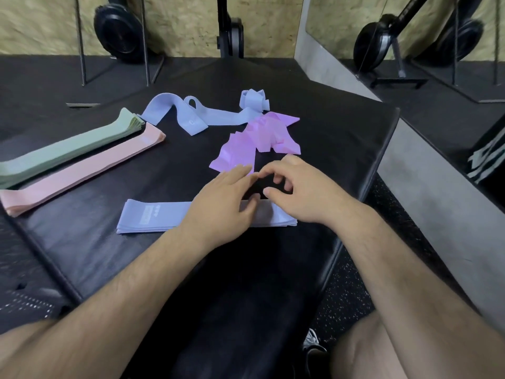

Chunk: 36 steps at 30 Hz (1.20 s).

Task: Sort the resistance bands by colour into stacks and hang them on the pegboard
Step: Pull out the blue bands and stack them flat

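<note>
Our two hands meet over the right half of the blue stack (153, 217). It lies flat and squared on the bench (82, 255), just in front of us. The left hand (224, 201) is spread, fingers straight. Its thumb side rests on the stack and its fingers reach toward the near corner of the purple pile (257, 140), perhaps just touching it. The right hand (297, 192) hovers just beside it with fingers loosely curled, pinching nothing that we can see.

We judge the blue stack sits nearest because it is the one in progress, with edges aligned so it can later be lifted as one and hung. The purple bands are a crumpled heap just beyond our fingers, not yet sorted. They look thin and slippery, so we would draw one out at a time.

Farther back, well apart from the hands, lie the loose blue bands (191, 113), one looped and one bunched into a knot (254, 99) at the purple pile's far edge. These belong on the blue stack.

Off to the left, the green stack (68, 149) and the pink stack (82, 170) lie side by side, finished and kept clear of the muddle. Hanging has not yet begun.
</note>
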Each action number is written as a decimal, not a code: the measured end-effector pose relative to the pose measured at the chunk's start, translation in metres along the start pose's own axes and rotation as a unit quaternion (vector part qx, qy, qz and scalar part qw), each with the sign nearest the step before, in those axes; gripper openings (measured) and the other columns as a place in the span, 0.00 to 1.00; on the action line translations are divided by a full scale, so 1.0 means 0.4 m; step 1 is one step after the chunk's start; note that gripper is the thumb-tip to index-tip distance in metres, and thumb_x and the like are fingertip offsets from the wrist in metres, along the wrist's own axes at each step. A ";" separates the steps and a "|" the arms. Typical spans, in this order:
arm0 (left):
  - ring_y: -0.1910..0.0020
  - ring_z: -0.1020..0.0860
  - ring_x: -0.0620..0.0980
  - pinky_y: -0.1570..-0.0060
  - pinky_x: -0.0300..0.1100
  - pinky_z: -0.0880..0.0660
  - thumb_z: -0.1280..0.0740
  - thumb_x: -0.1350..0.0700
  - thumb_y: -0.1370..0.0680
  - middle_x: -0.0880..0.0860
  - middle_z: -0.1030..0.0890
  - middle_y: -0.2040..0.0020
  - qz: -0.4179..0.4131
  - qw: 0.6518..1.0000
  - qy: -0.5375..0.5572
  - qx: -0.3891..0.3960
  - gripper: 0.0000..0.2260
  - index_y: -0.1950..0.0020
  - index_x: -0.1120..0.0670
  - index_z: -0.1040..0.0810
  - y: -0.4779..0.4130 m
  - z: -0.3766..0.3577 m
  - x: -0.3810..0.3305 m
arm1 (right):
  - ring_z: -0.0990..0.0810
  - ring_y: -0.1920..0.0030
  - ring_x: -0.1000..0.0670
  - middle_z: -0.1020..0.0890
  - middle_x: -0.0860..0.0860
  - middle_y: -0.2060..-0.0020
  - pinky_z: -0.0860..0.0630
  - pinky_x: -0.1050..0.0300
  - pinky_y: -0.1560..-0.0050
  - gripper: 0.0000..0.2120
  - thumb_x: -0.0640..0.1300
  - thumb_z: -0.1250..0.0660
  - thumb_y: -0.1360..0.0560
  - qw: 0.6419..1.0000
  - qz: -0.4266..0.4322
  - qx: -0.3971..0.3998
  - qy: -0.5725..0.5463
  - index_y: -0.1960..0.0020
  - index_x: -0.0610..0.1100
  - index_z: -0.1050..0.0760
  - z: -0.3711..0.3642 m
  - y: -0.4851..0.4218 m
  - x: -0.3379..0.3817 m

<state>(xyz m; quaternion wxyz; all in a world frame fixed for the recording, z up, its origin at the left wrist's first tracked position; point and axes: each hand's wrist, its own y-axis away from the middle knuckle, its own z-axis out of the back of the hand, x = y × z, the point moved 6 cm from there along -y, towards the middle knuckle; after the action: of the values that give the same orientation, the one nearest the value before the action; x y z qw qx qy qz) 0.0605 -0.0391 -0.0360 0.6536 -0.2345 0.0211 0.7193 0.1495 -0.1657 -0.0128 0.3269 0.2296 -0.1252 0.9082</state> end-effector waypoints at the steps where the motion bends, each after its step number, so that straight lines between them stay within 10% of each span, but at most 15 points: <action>1: 0.25 0.35 0.49 0.26 0.46 0.38 0.40 0.50 0.19 0.50 0.31 0.25 0.006 1.000 -0.002 -0.011 0.21 0.26 0.50 0.28 -0.005 0.015 0.014 | 0.25 0.53 0.58 0.28 0.59 0.49 0.21 0.51 0.48 0.15 0.53 0.33 0.22 1.000 0.008 -0.004 0.000 0.36 0.63 0.26 -0.007 -0.013 0.018; 24: 0.36 0.27 0.52 0.41 0.43 0.33 0.40 0.55 0.19 0.54 0.23 0.36 0.165 0.980 0.048 -0.103 0.15 0.34 0.53 0.23 -0.104 0.174 0.366 | 0.35 0.26 0.45 0.30 0.54 0.27 0.31 0.46 0.31 0.20 0.41 0.42 0.23 0.993 -0.054 0.037 0.096 0.35 0.54 0.23 -0.227 -0.536 0.182; 36: 0.26 0.35 0.50 0.30 0.44 0.37 0.41 0.52 0.18 0.52 0.28 0.28 0.179 0.980 0.047 -0.075 0.16 0.33 0.56 0.24 -0.108 0.162 0.378 | 0.28 0.39 0.43 0.24 0.50 0.38 0.30 0.49 0.47 0.23 0.39 0.46 0.27 0.986 -0.067 0.038 0.148 0.36 0.51 0.27 -0.228 -0.542 0.151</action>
<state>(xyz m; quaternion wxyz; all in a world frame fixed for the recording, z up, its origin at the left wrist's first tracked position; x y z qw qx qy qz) 0.0762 0.1296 -0.0216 0.4934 -0.3088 0.0395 0.8122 0.2191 0.0648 -0.0448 0.3930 0.1124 -0.0249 0.9123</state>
